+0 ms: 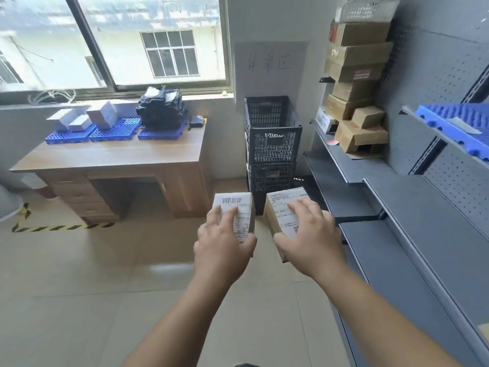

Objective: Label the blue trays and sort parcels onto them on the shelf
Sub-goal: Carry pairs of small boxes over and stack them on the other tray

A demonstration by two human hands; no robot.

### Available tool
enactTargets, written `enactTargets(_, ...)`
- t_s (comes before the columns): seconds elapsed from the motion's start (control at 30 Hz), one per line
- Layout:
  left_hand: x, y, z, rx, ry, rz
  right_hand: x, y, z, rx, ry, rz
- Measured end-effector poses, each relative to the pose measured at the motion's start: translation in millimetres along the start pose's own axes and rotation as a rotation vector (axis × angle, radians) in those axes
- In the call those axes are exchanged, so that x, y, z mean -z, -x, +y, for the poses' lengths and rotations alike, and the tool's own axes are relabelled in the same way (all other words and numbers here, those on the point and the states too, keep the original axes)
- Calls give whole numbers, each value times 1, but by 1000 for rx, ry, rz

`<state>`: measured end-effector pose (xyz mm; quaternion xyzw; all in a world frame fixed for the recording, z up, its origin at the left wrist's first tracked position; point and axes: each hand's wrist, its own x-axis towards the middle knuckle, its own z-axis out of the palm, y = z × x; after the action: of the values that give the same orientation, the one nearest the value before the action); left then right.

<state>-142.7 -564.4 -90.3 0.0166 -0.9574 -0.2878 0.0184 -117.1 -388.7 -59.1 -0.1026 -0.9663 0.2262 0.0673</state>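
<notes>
My left hand (223, 242) grips a small parcel (239, 205) with a white barcode label, held over the floor. Beside it, my right hand (309, 234) grips a second labelled cardboard parcel (281, 207). Three blue trays (116, 132) lie side by side at the back of the wooden desk (113, 157), carrying white boxes (102, 115) and a black bagged parcel (160, 108). Another blue tray (449, 120) sits on the upper grey shelf (428, 215) at the right.
Two stacked black crates (272, 144) stand against the wall ahead. Brown cardboard boxes (357, 102) are piled at the far end of the shelving. A dark handheld device (197, 121) lies on the desk's right corner. Yellow-black tape (53, 227) marks the tiled floor.
</notes>
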Motion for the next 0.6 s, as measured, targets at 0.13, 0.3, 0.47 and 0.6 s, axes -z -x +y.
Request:
enactTargets(0.13, 6, -81, 9, -59, -9, -9, -4, -63, -8, -72, 0, 52)
enactTargets(0.3, -7, -147, 34, -115, -3, -53, -2, -122, 3, -150, 24, 95)
enactTargets(0.47, -35, -216, 77, -186, 10, -68, 3, -197, 30, -197, 22, 142)
enactTargets(0.6, -56, -268, 124, -216, 11, -59, 20, -256, 59, -191, -13, 173)
